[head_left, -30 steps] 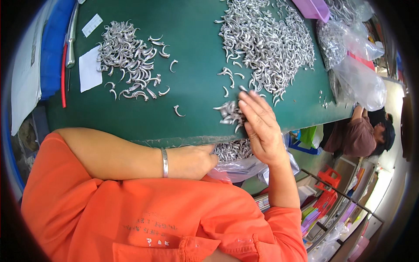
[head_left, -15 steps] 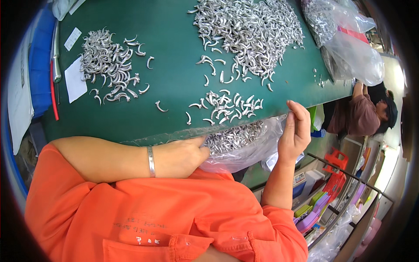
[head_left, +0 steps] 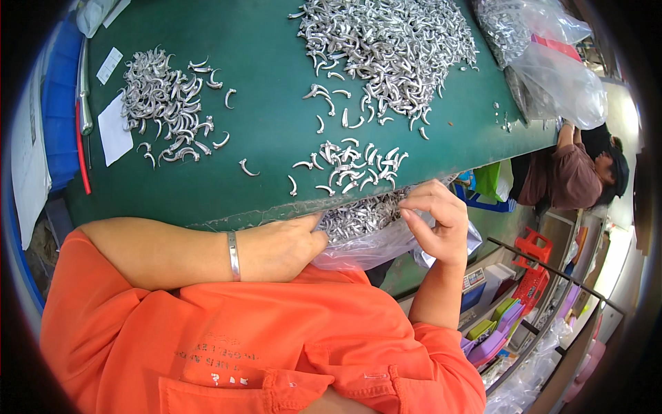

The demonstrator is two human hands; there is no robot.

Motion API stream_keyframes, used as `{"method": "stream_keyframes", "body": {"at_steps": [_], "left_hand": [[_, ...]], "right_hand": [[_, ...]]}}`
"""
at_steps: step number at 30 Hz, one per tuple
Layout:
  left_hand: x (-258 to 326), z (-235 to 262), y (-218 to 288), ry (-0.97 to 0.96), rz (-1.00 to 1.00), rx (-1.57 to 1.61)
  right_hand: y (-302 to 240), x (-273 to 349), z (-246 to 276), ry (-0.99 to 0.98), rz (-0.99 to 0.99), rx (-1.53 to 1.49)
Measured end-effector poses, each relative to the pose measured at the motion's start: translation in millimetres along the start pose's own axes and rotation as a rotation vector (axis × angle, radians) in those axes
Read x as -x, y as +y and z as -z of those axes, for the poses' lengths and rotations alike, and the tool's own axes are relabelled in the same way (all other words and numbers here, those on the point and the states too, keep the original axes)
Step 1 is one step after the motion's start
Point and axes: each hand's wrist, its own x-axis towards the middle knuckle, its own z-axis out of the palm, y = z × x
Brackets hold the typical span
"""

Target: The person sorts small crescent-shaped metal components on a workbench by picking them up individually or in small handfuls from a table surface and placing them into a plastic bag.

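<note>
My left hand (head_left: 286, 247), with a metal bangle on its wrist, is closed at the near table edge, on the rim of a clear plastic bag (head_left: 369, 254); its fingertips are partly hidden. Small curved, claw-shaped silvery metal parts (head_left: 358, 219) fill the bag, which hangs just below the edge. Over the bag's right side is my right hand (head_left: 445, 224), fingers bent and thumb a little apart from the forefinger, with nothing visible between them. A small group of the same parts (head_left: 360, 167) lies on the green table (head_left: 255, 96) just beyond the bag.
A large heap of parts (head_left: 393, 55) covers the far middle; a smaller pile (head_left: 165, 100) lies left beside white paper (head_left: 114, 135). Filled plastic bags (head_left: 552, 83) stand far right. Beyond them is another person (head_left: 569, 176). A red stool (head_left: 533, 245) and shelves are lower right.
My right hand has moved left and slightly down, from beside the bag to over it, and its fingers have bent toward the parts. My left hand stays at the bag's rim.
</note>
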Motion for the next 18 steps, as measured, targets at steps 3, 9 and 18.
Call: {"method": "stream_keyframes", "body": {"at_steps": [3, 9, 18], "left_hand": [[-3.3, 5.1, 4.7, -0.036, 0.027, 0.007], [0.0, -3.7, -1.4, 0.127, -0.104, -0.06], [-1.1, -1.0, 0.2, 0.034, -0.029, -0.07]], "right_hand": [[-13.2, -23.2, -19.4, 0.332, 0.1, 0.266], [-10.3, -15.2, -8.6, 0.114, 0.159, 0.263], [-17.7, -34.7, -33.4, 0.196, 0.17, 0.309]]}}
